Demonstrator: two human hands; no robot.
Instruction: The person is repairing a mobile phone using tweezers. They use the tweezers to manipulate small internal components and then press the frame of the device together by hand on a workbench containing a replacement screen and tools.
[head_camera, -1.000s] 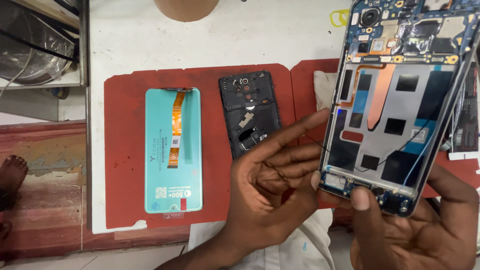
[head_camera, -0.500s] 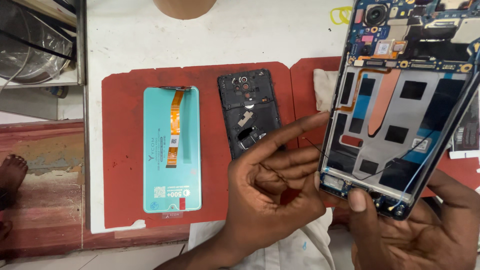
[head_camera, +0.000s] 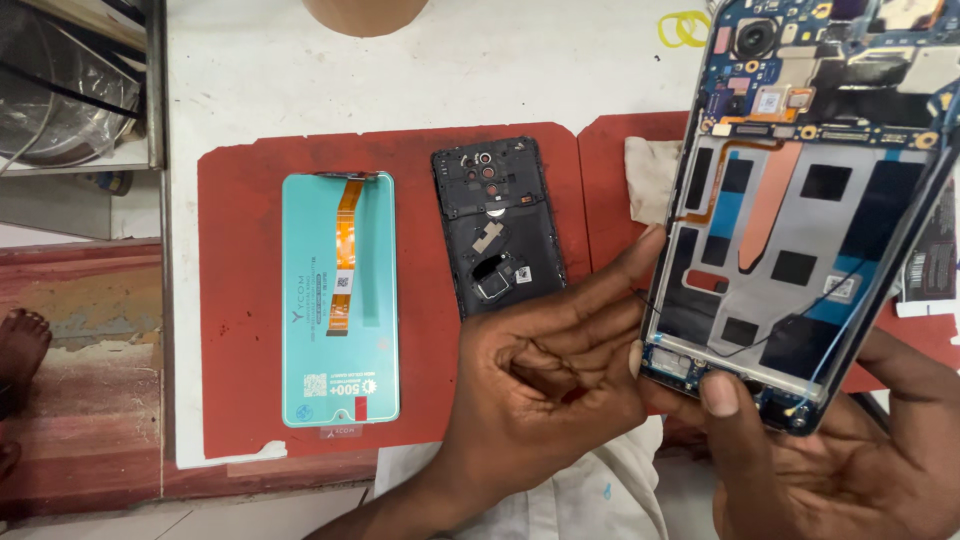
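- A teal replacement screen (head_camera: 340, 298) lies face down on the red mat (head_camera: 240, 300), its orange ribbon cable running toward 12 o'clock; at its 3 o'clock, apart from it, lies a black inner cover (head_camera: 497, 228).
- The left hand (head_camera: 545, 375) is loosely curled, palm up, with the index finger stretched toward 2 o'clock so its tip touches the lower left edge of the opened phone frame (head_camera: 800, 210). It holds nothing that I can make out.
- The frame is raised above the tabletop (head_camera: 480, 70), tilted, camera end at 12 o'clock, circuit side facing the viewer.
- The right hand (head_camera: 830, 470) cups the frame from beneath, thumb pressed on the bottom edge near a thin black wire.
- Judged from this grip, the work goes best with the frame propped steady by the thumb, the left fingertip working lightly along the edge, clear of the wire and the copper flex.
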